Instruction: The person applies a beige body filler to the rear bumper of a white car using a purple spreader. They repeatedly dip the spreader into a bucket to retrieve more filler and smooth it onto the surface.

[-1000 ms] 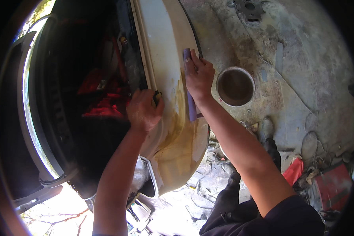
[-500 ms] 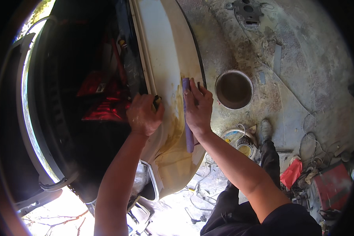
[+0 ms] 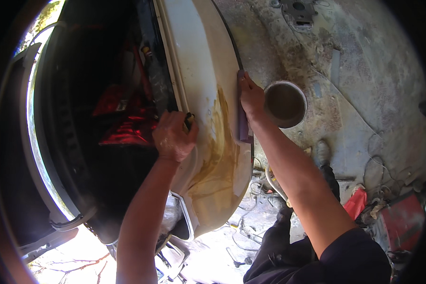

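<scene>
A pale car body panel [image 3: 199, 42] with a brownish-yellow patch [image 3: 217, 123] runs down the middle. My right hand [image 3: 251, 94] is closed on a long purple sanding block [image 3: 243, 128] at the panel's right edge. My left hand [image 3: 173, 135] is curled at the inner lip on the panel's left side, beside a small dark and yellow object [image 3: 190, 122]; what its fingers grip is unclear. Just left of that hand, red lamp lenses [image 3: 125, 135] show in the dark opening.
A round container [image 3: 285, 104] stands on the stained floor [image 3: 364, 85], a metal plate [image 3: 298, 14] beyond it. Hoses and cords [image 3: 378, 165] lie near my feet, with a red bag [image 3: 356, 203] and red case [image 3: 402, 222] at lower right. A dark raised panel [image 3: 23, 142] fills the left.
My right hand and purple block moved down toward me half a second ago, and are now back up and farther right, at the panel's edge. My left hand stays nearly in place.
</scene>
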The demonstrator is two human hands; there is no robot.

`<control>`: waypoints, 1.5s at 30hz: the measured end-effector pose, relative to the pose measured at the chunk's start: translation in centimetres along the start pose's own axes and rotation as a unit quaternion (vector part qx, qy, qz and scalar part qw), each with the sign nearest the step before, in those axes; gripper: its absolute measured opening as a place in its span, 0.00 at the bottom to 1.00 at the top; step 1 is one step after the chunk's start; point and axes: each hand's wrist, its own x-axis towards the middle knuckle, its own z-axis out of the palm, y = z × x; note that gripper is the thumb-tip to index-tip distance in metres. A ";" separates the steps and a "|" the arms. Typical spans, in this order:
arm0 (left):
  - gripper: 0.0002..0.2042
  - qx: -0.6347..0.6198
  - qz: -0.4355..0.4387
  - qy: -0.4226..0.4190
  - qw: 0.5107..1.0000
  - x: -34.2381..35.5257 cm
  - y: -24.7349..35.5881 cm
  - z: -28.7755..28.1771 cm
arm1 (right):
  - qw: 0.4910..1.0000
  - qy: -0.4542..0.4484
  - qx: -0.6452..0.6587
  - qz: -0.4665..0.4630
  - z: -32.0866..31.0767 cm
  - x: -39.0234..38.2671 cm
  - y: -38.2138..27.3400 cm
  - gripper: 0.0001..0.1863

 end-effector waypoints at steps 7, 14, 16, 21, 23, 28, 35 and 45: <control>0.09 0.009 -0.010 -0.008 1.000 -0.6 -0.1 -0.7 | 0.994 0.035 -0.056 -0.088 -2.7 -20.1 8.0 0.29; 0.07 -0.005 0.020 0.011 1.000 0.3 0.1 0.4 | 0.998 -0.035 -0.012 -0.051 0.6 5.1 -0.7 0.30; 0.07 -0.002 0.017 0.010 1.000 0.5 -0.1 0.4 | 0.998 -0.037 0.011 -0.058 0.6 5.4 -1.2 0.30; 0.07 -0.009 0.014 0.002 1.000 -0.2 -0.1 -0.4 | 0.996 -0.044 0.037 0.075 -3.7 -13.2 7.0 0.29; 0.06 -0.005 0.013 0.002 1.000 0.0 -0.2 -0.4 | 1.000 0.011 -0.009 0.007 -3.8 -20.5 11.6 0.28; 0.07 -0.008 0.020 0.006 1.000 0.1 0.1 -0.2 | 0.998 -0.046 0.006 0.035 -1.4 -2.9 4.2 0.34; 0.08 0.003 0.000 -0.004 1.000 -0.3 -0.3 -0.2 | 0.990 -0.040 -0.028 -0.132 -0.4 -2.9 1.3 0.27; 0.09 0.016 0.019 0.025 0.999 -0.3 -0.3 -0.1 | 0.982 -0.022 -0.136 -0.131 -2.2 -15.8 0.5 0.29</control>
